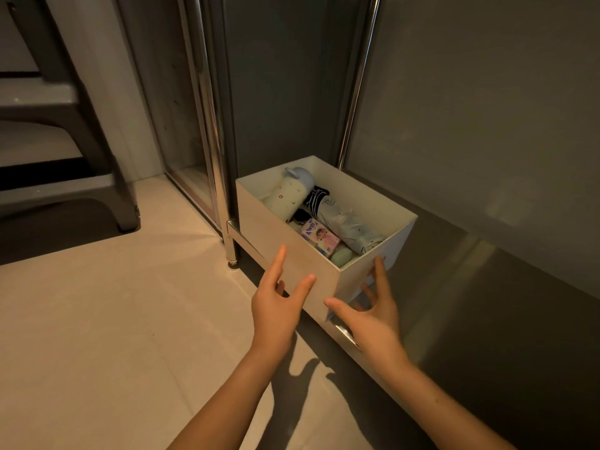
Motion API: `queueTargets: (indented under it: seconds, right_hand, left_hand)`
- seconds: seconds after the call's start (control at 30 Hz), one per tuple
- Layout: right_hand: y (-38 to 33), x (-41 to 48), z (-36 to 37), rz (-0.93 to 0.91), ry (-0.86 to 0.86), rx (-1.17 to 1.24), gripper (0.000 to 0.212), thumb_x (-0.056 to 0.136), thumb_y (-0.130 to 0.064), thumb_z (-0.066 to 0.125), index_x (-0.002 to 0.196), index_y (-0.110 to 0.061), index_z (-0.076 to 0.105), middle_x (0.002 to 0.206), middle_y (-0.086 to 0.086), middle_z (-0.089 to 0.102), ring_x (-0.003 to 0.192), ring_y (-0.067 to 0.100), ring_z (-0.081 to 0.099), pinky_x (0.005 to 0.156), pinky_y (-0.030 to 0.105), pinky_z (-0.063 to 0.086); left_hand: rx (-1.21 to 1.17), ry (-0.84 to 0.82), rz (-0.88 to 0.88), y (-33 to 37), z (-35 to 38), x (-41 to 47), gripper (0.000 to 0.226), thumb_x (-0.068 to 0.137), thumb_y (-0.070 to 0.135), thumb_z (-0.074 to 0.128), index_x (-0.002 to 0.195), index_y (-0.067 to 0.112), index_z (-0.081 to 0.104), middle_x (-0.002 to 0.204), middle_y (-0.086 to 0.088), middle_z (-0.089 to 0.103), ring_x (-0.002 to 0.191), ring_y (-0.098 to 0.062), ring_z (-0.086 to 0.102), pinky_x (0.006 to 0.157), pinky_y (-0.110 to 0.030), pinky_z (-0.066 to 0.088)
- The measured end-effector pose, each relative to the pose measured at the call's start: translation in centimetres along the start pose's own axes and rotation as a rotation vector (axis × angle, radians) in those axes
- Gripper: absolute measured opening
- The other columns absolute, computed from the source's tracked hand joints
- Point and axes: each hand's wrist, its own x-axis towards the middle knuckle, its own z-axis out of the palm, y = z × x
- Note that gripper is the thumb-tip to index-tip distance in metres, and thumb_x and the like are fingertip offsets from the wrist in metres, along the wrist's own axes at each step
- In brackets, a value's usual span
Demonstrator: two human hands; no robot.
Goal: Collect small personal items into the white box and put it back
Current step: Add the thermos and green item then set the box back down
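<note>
Left hand (277, 308) and right hand (373, 319), fingers straight and spread apart, gripping nothing, flank the near corner of the white box (259, 222), probably to nudge it home. The box sits at the front left corner of the steel shelf (454, 287), holding a bottle (287, 194), an umbrella (344, 222) and a tissue pack (319, 237).

left hand (276, 306): was bare, slim fingers | right hand (373, 321): bare too, same build lol | forearms (229, 393): both were bare right down to the near edge of the shot, that was all that showed
</note>
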Motion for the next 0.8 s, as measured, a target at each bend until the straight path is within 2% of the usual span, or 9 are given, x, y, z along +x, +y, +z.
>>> queueTargets:
  seconds: [0.1,0.2,0.23,0.3,0.4,0.53,0.63,0.7,0.8]
  right_hand:
    - [-0.6,-0.8,1.2,-0.109,0.067,-0.138,0.112,0.051,-0.037,0.087,0.134,-0.064,0.017,0.149,-0.009,0.031,0.137,0.013,0.031,0.108,0.043,0.038]
    - [-0.9,-0.8,2.3,-0.179,0.113,-0.241,0.113,0.064,-0.032,0.084,0.14,-0.054,0.004,0.152,-0.008,0.026,0.139,0.012,0.027,0.111,0.032,0.032]
    - [-0.9,-0.7,2.5,-0.192,0.122,-0.246,0.112,0.067,-0.029,0.083,0.144,-0.049,0.004,0.152,-0.006,0.027,0.139,0.013,0.028,0.11,0.031,0.033]
    - [-0.7,-0.5,2.6,-0.208,0.145,-0.246,0.107,0.07,-0.025,0.081,0.146,-0.044,0.008,0.153,-0.002,0.028,0.139,0.015,0.03,0.109,0.038,0.038]
    - [-0.5,-0.3,2.4,-0.209,0.172,-0.246,0.103,0.071,-0.023,0.081,0.146,-0.044,0.014,0.149,0.002,0.034,0.136,0.018,0.036,0.101,0.042,0.047]
    - [-0.6,0.0,2.2,-0.217,0.174,-0.238,0.1,0.071,-0.02,0.081,0.146,-0.041,0.018,0.148,0.001,0.035,0.132,0.013,0.039,0.094,0.021,0.047]
    - [-1.0,0.3,2.2,-0.203,0.173,-0.169,0.098,0.071,-0.016,0.081,0.145,-0.041,0.022,0.144,0.001,0.038,0.115,0.004,0.044,0.076,0.003,0.046]
    - [-1.2,0.4,2.3,-0.192,0.167,-0.15,0.097,0.072,-0.014,0.08,0.145,-0.039,0.022,0.142,0.002,0.038,0.104,0.0,0.046,0.065,-0.001,0.044]
    - [-1.3,0.3,2.3,-0.19,0.17,-0.153,0.096,0.072,-0.013,0.08,0.145,-0.038,0.023,0.142,0.002,0.038,0.096,-0.002,0.046,0.062,-0.002,0.043]
  left_hand:
    - [0.001,-0.032,-0.048,0.1,-0.6,1.4,0.073,0.083,0.032,0.069,0.143,0.043,0.029,0.148,0.006,0.037,0.134,-0.011,0.036,0.107,-0.028,0.034]
    - [-0.02,-0.092,-0.096,-0.2,-0.5,2.6,0.076,0.083,0.034,0.069,0.143,0.046,0.024,0.149,0.006,0.035,0.137,-0.015,0.034,0.111,-0.037,0.033]
    - [-0.01,-0.105,-0.093,-0.3,-0.3,2.8,0.076,0.083,0.035,0.069,0.142,0.048,0.024,0.147,0.011,0.036,0.136,-0.013,0.034,0.111,-0.037,0.033]
    - [0.002,-0.106,-0.09,-0.4,0.0,3.1,0.076,0.081,0.036,0.07,0.139,0.052,0.024,0.14,0.017,0.038,0.134,-0.01,0.036,0.11,-0.034,0.034]
    - [0.003,-0.086,-0.097,-0.6,0.1,3.2,0.076,0.079,0.036,0.072,0.137,0.054,0.025,0.136,0.017,0.041,0.132,-0.009,0.038,0.109,-0.034,0.034]
    - [0.022,-0.078,-0.104,-0.6,0.2,3.5,0.077,0.079,0.035,0.072,0.138,0.052,0.025,0.143,0.006,0.043,0.132,-0.014,0.039,0.108,-0.035,0.036]
    - [0.035,-0.094,-0.105,-0.4,0.5,3.9,0.078,0.08,0.033,0.071,0.141,0.046,0.024,0.144,0.004,0.042,0.133,-0.016,0.039,0.108,-0.034,0.035]
    - [0.04,-0.102,-0.106,-0.3,0.5,3.9,0.079,0.082,0.031,0.071,0.144,0.042,0.023,0.144,0.002,0.043,0.134,-0.018,0.038,0.109,-0.033,0.034]
    - [0.043,-0.096,-0.094,-0.3,0.6,3.7,0.079,0.082,0.028,0.07,0.145,0.04,0.023,0.142,0.002,0.044,0.132,-0.014,0.039,0.106,-0.028,0.033]
